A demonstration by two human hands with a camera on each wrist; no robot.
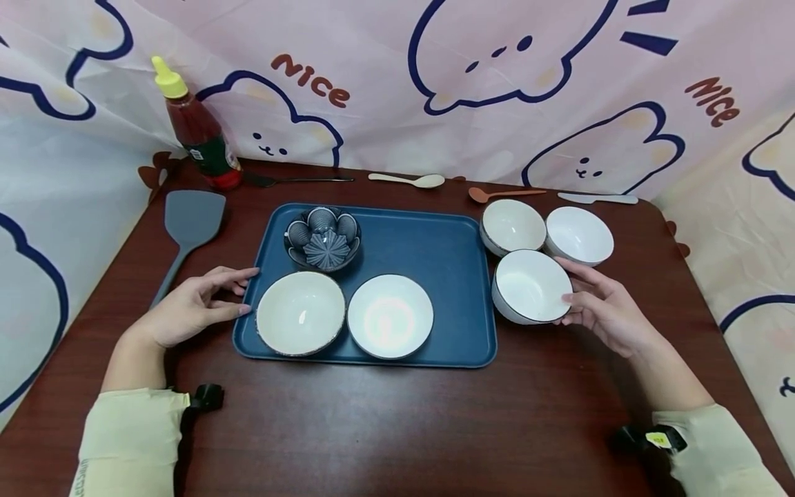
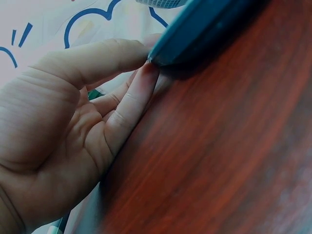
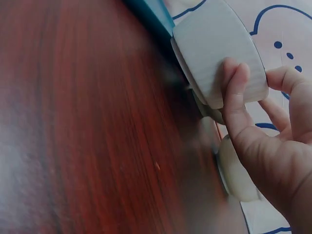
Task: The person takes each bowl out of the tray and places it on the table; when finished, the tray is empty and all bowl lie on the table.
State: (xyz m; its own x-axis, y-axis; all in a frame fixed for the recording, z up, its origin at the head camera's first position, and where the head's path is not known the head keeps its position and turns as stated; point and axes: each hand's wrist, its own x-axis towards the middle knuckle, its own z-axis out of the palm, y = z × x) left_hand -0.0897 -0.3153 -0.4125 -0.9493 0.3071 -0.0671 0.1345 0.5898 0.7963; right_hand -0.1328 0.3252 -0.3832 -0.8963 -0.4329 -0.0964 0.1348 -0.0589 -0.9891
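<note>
Both sleeves sit at the bottom of the frame. At centre right, the right hand (image 1: 605,310) grips the tilted white ceramic bowl (image 1: 531,286), thumb on its outer wall, just right of the dark blue rectangular tray (image 1: 453,269). At centre left, the left hand (image 1: 186,310) touches the tray's left edge with relaxed fingers.

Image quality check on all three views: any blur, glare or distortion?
Head view: sharp, but fisheye bends the table edges; soft glare in the white bowl on the tray. Left wrist view: left hand crisp enough, tray edge and wood soft. Right wrist view: wood smeared and blurry; the bowl the right hand grips is clearer.
</note>
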